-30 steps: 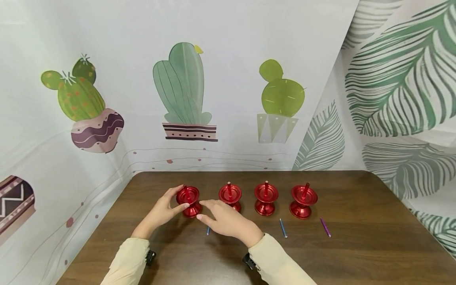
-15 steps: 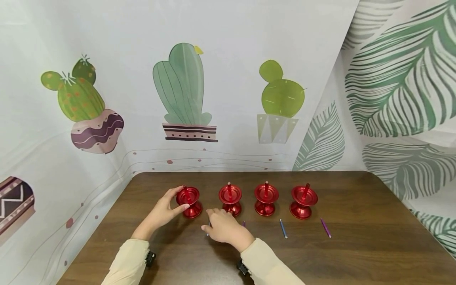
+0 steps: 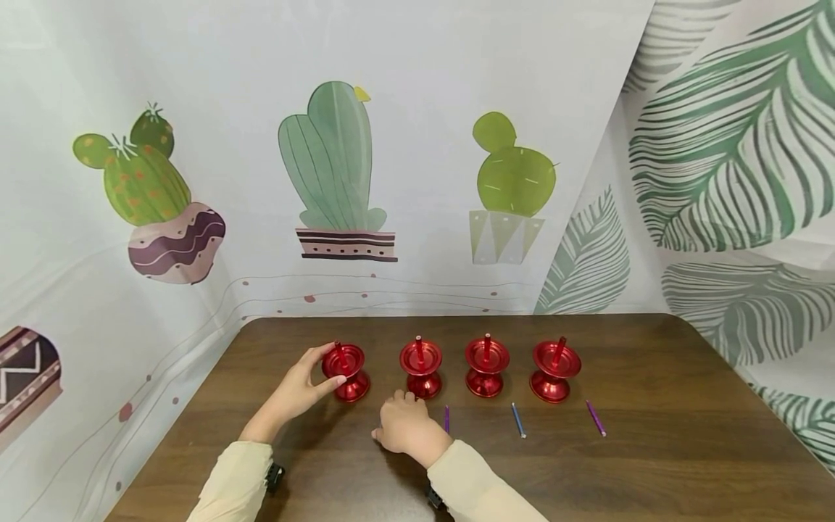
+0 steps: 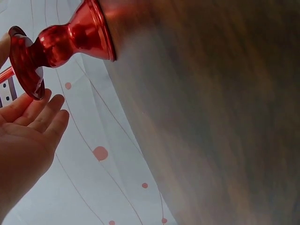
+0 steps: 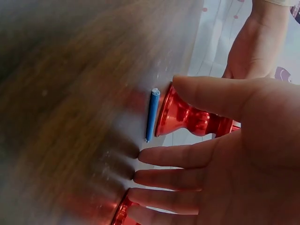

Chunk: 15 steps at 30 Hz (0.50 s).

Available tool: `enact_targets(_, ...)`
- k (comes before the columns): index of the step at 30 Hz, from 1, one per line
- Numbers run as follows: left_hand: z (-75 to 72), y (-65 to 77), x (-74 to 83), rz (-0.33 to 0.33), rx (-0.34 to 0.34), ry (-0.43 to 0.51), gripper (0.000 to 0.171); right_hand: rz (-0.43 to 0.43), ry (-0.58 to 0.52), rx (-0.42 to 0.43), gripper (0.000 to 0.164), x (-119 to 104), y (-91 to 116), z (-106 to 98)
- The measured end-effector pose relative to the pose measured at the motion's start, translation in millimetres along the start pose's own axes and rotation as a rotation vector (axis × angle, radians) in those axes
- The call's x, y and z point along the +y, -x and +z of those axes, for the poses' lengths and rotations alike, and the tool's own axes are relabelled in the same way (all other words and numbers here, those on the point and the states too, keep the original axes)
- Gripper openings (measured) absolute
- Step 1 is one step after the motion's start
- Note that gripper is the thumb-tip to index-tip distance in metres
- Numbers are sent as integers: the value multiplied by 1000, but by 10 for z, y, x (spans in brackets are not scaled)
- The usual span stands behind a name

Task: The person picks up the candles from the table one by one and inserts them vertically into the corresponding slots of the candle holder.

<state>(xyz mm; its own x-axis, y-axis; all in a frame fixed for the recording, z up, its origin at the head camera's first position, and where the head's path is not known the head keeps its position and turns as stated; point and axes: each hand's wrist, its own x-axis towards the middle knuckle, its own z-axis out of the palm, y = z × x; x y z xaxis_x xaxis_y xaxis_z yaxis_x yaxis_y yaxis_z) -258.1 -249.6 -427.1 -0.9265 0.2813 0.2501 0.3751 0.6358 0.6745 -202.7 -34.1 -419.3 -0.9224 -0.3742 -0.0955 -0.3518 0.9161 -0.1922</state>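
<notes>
My left hand (image 3: 295,388) holds the leftmost red metal candle holder (image 3: 353,385) by its dish, thumb on the near side and fingers around the far side. The holder stands upright on the table, a thin red post rising from its dish. In the right wrist view, a thin blue candle (image 5: 152,115) lies on the table between the thumb and index finger of my right hand (image 5: 234,145). Those fingers are extended, tips close to the tabletop, and do not grip the candle. The right hand hides most of this candle in the head view.
Three more red candle holders stand in a row to the right, the nearest one (image 3: 424,384) just behind my right hand. Before them lie a purple candle (image 3: 446,419), another blue candle (image 3: 518,420) and another purple candle (image 3: 596,418). A patterned cloth (image 3: 430,145) hangs behind the table.
My right hand has moved from beside the leftmost holder down and towards me, over the blue candle, uncovering the nearby purple one. The left hand stays at its holder.
</notes>
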Motion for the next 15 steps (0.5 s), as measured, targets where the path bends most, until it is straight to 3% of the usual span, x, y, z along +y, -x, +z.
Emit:
enact_targets(9,1,6,-3,6,8,-1,70,-48,49,25,48,-61,-35,31)
enact_targets(15,6,-8,-4,26,17,-2,69,-74,142,58,41,-104,-108,62)
